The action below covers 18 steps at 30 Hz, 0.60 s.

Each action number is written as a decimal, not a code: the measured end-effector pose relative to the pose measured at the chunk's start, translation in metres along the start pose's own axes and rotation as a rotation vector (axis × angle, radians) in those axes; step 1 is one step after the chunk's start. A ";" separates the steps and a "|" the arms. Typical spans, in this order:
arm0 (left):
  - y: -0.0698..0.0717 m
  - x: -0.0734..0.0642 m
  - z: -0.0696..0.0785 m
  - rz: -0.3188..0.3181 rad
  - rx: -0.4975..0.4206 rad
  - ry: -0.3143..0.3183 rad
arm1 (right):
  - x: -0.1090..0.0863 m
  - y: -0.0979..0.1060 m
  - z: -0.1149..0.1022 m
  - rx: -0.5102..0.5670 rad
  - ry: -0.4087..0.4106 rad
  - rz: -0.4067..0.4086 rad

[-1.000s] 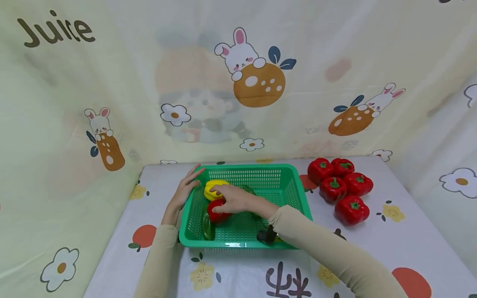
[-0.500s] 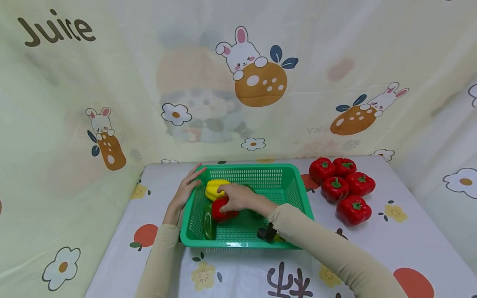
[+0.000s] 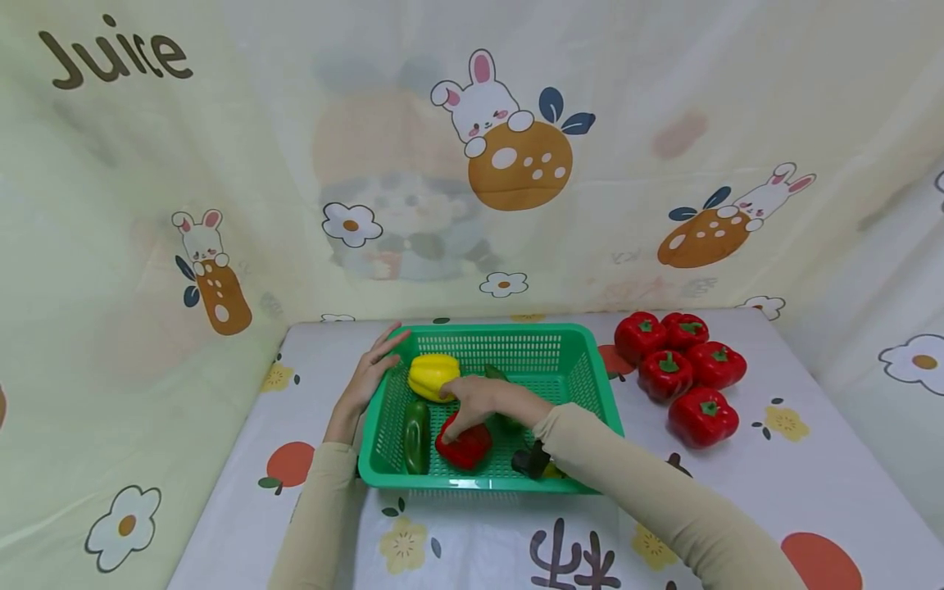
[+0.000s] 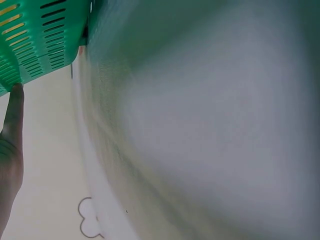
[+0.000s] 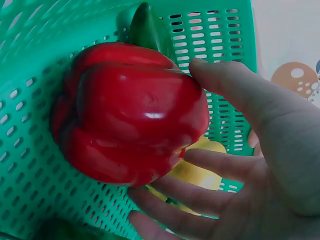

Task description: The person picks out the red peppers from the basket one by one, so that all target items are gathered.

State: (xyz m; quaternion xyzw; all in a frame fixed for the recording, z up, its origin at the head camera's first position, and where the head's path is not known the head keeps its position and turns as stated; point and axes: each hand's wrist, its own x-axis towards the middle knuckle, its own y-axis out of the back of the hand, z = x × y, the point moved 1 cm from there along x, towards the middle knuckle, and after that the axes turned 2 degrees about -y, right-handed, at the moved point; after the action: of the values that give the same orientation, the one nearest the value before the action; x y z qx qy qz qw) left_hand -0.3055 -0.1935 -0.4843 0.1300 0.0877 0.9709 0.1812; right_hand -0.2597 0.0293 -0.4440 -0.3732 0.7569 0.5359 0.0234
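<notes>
1. Red bell pepper (image 3: 463,447), glossy, lying on the slotted floor of the basket near its front wall. My right hand (image 3: 479,399) reaches over it; in the right wrist view the thumb and fingers (image 5: 210,167) are spread about the pepper (image 5: 127,112), fingertips at its side, not clamped round it. Whether skin actually touches I cannot tell.
2. My left hand (image 3: 366,378), fingers straight and relaxed, rests flat against the basket's outer left wall, apparently to steady it. The left wrist view shows one fingertip (image 4: 15,107) against the green lattice.
3. Green plastic basket (image 3: 583,385), rectangular, perforated, standing on the table between my two arms.
4. Yellow bell pepper (image 3: 433,374), in the basket's far left part, just beyond my right hand.
5. Dark green vegetable (image 3: 416,425), long, lying beside the red pepper along the left wall.
6. Five loose red peppers (image 3: 682,373), grouped together on the table right of the basket, well apart from both hands.
7. Patterned tablecloth (image 3: 774,483) and matching backdrop with rabbits.
</notes>
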 end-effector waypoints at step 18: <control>-0.001 0.000 0.004 0.009 0.019 0.028 | -0.008 0.002 0.005 0.025 0.050 0.027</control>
State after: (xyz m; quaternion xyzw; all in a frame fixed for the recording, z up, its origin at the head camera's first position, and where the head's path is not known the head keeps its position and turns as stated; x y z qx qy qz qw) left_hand -0.3042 -0.1916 -0.4809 0.1186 0.0987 0.9725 0.1742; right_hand -0.2569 0.0384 -0.4415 -0.3758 0.7690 0.5170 0.0021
